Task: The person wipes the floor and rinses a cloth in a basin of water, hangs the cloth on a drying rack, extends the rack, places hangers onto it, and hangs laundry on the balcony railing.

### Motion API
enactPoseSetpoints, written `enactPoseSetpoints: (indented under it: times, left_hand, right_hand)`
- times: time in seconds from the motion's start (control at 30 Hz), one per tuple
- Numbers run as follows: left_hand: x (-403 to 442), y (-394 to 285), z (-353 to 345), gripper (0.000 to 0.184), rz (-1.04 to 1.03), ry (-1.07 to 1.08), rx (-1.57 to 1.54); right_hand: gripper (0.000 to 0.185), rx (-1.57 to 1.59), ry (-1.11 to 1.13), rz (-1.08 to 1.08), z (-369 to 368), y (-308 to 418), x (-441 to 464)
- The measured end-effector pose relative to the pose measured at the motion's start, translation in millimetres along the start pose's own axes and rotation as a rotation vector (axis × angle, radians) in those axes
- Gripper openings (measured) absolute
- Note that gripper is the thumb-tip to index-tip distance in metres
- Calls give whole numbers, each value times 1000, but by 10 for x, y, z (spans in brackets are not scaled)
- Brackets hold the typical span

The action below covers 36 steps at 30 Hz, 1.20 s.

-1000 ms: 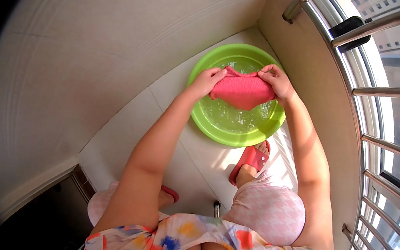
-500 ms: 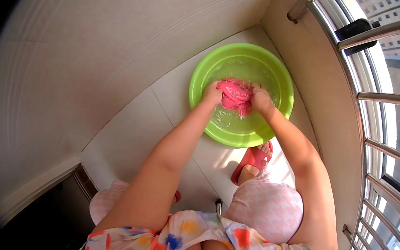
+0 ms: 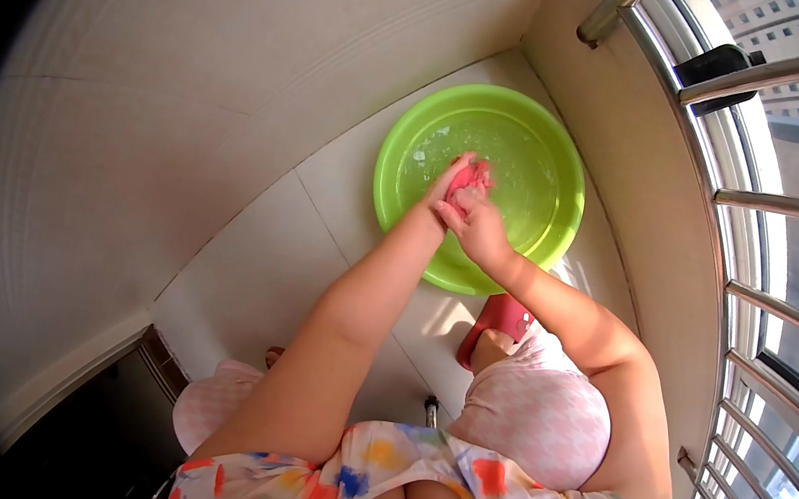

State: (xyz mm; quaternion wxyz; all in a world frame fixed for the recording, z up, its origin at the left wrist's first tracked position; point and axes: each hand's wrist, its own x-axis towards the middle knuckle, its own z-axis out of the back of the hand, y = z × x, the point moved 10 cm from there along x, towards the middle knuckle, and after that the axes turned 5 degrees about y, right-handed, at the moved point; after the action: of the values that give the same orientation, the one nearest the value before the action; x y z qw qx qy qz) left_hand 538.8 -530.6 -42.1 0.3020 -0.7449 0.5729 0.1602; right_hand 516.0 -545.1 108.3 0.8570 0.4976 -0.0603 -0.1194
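A wet pink cloth is bunched up between my two hands, over the water in a round green basin. My left hand grips it from the left side. Pressed against it from the lower right is my right hand, its fingers closed on the bundle. Both hands are close together, and much of the cloth is hidden by the fingers. The cloth's exact kind does not show. Rippled, slightly cloudy water with some bubbles lies in the basin.
The basin stands on a tiled floor in a corner between a left wall and a low right wall. Metal window bars run along the right. A red slipper on my foot is close to the basin's near rim.
My hands were apart, holding the pink cloth spread between them in the water. Now they have come together toward the left, and the cloth is squeezed into a small bundle.
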Motion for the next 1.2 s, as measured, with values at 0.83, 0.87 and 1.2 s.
enactPoseSetpoints:
  times: [0.83, 0.87, 1.2]
  left_hand:
    - [-270, -257, 609, 43, -116, -607, 386]
    - [-184, -78, 560, 43, -23, -510, 253]
    - [39, 143, 129, 50, 118, 31, -200]
  right_hand:
    - [44, -388, 84, -426, 23, -1722, 50]
    - [42, -324, -36, -442, 44, -1808, 25]
    - [21, 156, 0, -121, -22, -251, -61]
